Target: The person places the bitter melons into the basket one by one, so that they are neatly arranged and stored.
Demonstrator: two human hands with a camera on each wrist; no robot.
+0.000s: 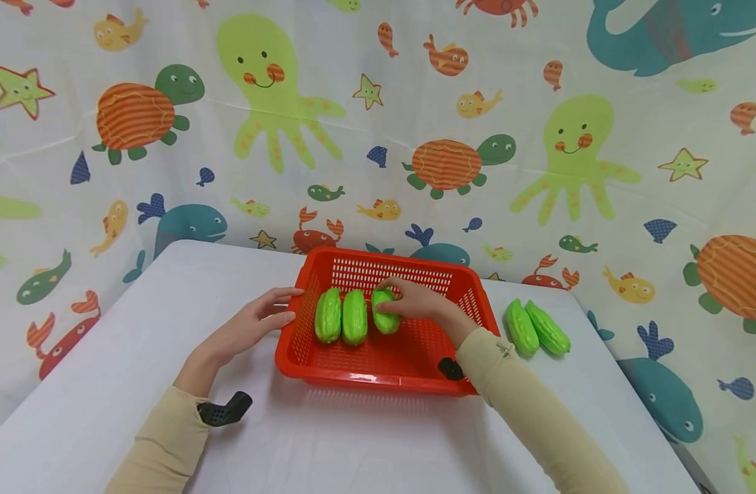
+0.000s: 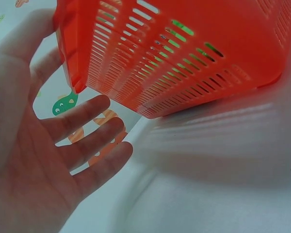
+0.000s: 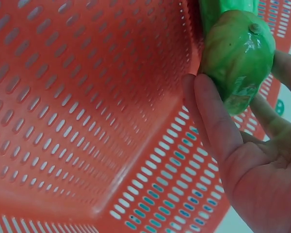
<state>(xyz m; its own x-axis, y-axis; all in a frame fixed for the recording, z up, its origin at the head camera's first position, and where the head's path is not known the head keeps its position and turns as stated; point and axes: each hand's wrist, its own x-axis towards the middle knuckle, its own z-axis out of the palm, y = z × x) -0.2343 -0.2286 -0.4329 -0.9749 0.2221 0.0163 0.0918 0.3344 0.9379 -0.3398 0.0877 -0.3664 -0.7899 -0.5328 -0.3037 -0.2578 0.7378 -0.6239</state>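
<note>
White tabletop (image 1: 217, 295): right hand (image 1: 418, 302) pinches green gourd (image 1: 387, 324) inside red basket (image 1: 378, 381), apparently placing it. Spread left hand (image 1: 248, 331) touches basket. Release seems needed.

There are five green vegetables (image 1: 355, 318), one red basket (image 1: 378, 381), one table (image 1: 217, 285).

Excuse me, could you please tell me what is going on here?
A person's right hand holds a glossy, ridged, oblong green vegetable inside a rectangular red plastic basket with slotted walls. The left hand touches the basket's left rim. Two similar green vegetables lie side by side in the basket, and two more lie on the white table to its right.
</note>
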